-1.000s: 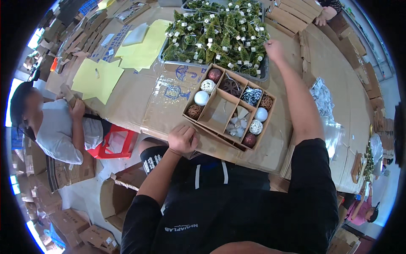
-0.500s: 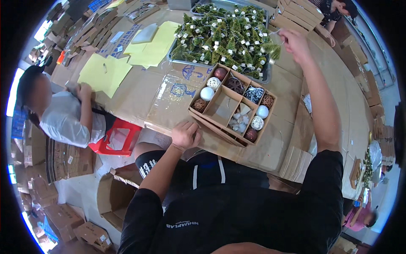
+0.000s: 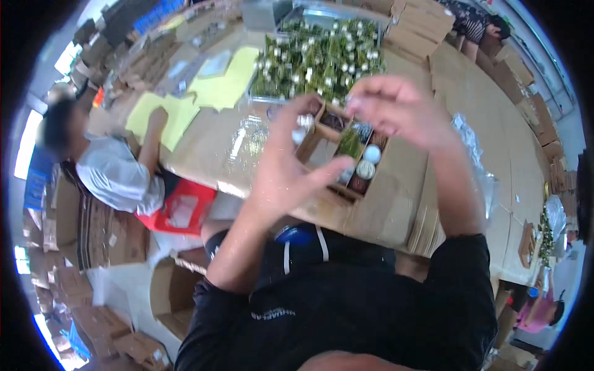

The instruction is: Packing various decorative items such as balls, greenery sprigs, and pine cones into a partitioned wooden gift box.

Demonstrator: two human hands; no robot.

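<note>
My right hand (image 3: 396, 114), blurred by motion, pinches the string end of a small green bottle-brush tree (image 3: 350, 143). The tree hangs over a divided cardboard box (image 3: 321, 153). My left hand (image 3: 281, 170) is spread open in front of the box's left side and holds nothing; it hides some of the compartments. Inside the box are a white ball (image 3: 372, 153), a white woven ball (image 3: 366, 169), a dark red ball (image 3: 358, 183) and other ornaments. Beyond it a metal tray holds many similar green trees (image 3: 315, 59) with white tags.
Yellow sheets (image 3: 223, 80) lie on the cardboard-covered table at the left. A co-worker in a white shirt (image 3: 120, 173) sits there by a red stool (image 3: 185, 201), one hand on the paper. Cardboard boxes (image 3: 417, 28) stand behind the tray; crumpled plastic (image 3: 470, 142) lies at the right.
My right hand has brought the tree from the tray's right side to over the box. My left hand has risen from the table edge and opened. The co-worker's hand has moved onto the yellow paper.
</note>
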